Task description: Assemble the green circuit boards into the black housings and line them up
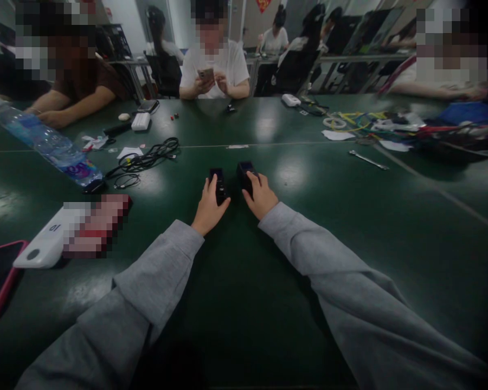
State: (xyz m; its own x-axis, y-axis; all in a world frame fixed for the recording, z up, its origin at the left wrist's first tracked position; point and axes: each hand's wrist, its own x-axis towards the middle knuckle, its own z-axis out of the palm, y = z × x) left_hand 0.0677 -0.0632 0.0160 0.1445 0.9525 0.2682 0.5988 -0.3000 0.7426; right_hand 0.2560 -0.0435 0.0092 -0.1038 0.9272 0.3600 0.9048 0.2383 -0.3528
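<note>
Two small black devices rest side by side on the dark green table (236, 281), a narrow gap between them. My left hand (212, 206) is wrapped round the left black device (219, 187), with a finger on its top and the thumb at its near right side. Around the right black device (244, 169) my right hand (261, 196) is closed, its thumb on the near left side and fingers over the top. Both devices are partly hidden by my fingers.
At the left lie a water bottle (49, 143), a white device (51, 238), a pink-rimmed phone (2, 276) and black cables (146, 157). A wrench (368, 160) and tangled wires (390, 127) are at the right. Across the table a person (215, 70) holds a phone.
</note>
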